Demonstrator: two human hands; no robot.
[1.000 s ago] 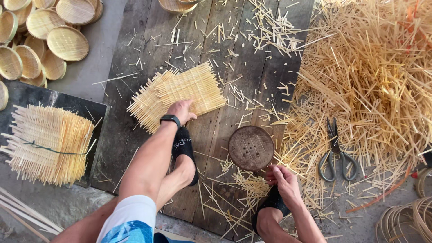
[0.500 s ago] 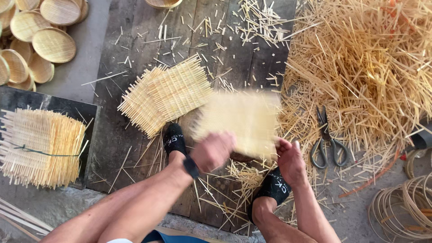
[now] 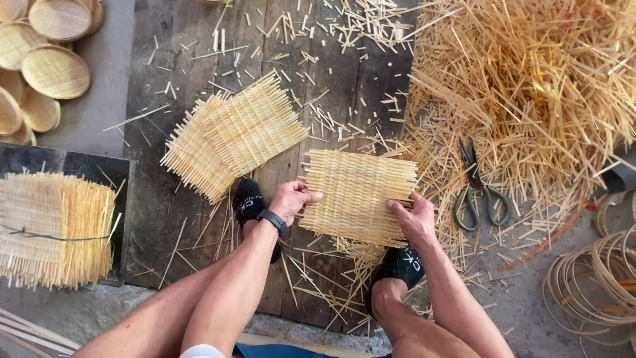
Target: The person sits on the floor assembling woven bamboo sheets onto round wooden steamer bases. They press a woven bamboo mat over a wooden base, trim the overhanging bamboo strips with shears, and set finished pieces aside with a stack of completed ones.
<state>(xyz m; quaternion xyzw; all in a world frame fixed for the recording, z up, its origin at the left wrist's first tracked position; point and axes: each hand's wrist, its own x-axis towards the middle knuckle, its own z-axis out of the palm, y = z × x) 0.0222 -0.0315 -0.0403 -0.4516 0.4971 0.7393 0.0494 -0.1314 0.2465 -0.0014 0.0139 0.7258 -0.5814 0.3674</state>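
Note:
A square woven bamboo mat (image 3: 358, 195) is held flat between both hands over the dark wooden board (image 3: 172, 79). My left hand (image 3: 291, 201), with a black watch on the wrist, grips the mat's left edge. My right hand (image 3: 412, 219) grips its lower right edge. The mat hides the round object that lay on the board. A stack of similar woven mats (image 3: 232, 136) lies on the board to the upper left. My feet in black socks (image 3: 250, 202) rest on the board below the mat.
Scissors (image 3: 477, 192) lie to the right at the edge of a big heap of bamboo strips (image 3: 530, 86). A tied bundle of woven mats (image 3: 53, 229) sits at left. Round woven trays (image 3: 46, 59) lie at top left, coiled hoops (image 3: 596, 278) at bottom right.
My left hand took one woven mat off the stack and carried it to the right. Both hands now hold it flat over the spot where the round dark disc lay.

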